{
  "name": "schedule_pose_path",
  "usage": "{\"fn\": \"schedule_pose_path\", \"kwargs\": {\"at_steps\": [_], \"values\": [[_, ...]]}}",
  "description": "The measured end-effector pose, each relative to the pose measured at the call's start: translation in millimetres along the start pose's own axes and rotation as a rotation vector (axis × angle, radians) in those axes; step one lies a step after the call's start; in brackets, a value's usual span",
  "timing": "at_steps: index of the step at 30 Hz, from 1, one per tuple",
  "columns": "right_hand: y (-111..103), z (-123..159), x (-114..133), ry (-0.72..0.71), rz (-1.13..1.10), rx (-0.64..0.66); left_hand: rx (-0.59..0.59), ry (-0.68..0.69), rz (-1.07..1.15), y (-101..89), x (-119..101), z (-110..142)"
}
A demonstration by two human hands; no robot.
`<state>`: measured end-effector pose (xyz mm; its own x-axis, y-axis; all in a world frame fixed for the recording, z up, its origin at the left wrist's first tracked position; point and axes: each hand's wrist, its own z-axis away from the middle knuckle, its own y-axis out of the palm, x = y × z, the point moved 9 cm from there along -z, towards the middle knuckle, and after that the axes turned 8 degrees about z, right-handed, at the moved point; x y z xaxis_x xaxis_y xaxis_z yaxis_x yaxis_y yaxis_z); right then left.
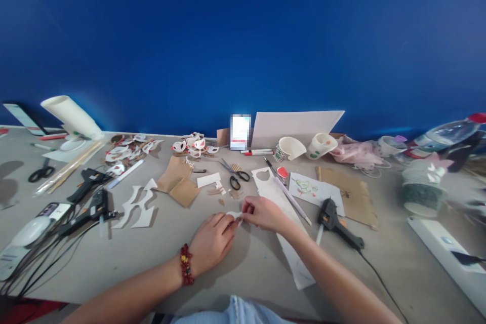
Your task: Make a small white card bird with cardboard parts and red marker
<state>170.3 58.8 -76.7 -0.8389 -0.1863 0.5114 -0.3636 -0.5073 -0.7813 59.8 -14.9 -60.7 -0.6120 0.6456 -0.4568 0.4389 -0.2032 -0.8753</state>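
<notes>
Between my two hands is a small piece of white paper [233,214], mostly covered by the fingers. My left hand [213,240], with a red bead bracelet [186,264] at the wrist, is closed on its left side. With thumb and forefinger, my right hand [261,212] pinches the paper's right end. Just beyond the hands lie black-handled scissors [239,177], a white paper rectangle [208,179] and brown cardboard scraps [184,191]. A long cut white paper strip [283,223] passes beneath my right forearm.
Glue guns lie at left [89,210] and right [336,220], with trailing cords. Several cut bird-like paper shapes [195,145] sit at the back. A phone [240,131] leans upright near the blue wall. A power strip [444,248] and a bottle [444,134] are on the right.
</notes>
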Motion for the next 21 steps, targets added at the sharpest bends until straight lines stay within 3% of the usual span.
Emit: {"fn": "schedule_pose_path", "kwargs": {"at_steps": [12, 21], "values": [[0, 0, 3, -0.008, 0.024, -0.031, -0.040, 0.034, 0.030, -7.6, -1, 5], [-17, 17, -6, -0.025, -0.077, -0.197, -0.178, -0.087, 0.080, -35.9, 18, 3]]}}
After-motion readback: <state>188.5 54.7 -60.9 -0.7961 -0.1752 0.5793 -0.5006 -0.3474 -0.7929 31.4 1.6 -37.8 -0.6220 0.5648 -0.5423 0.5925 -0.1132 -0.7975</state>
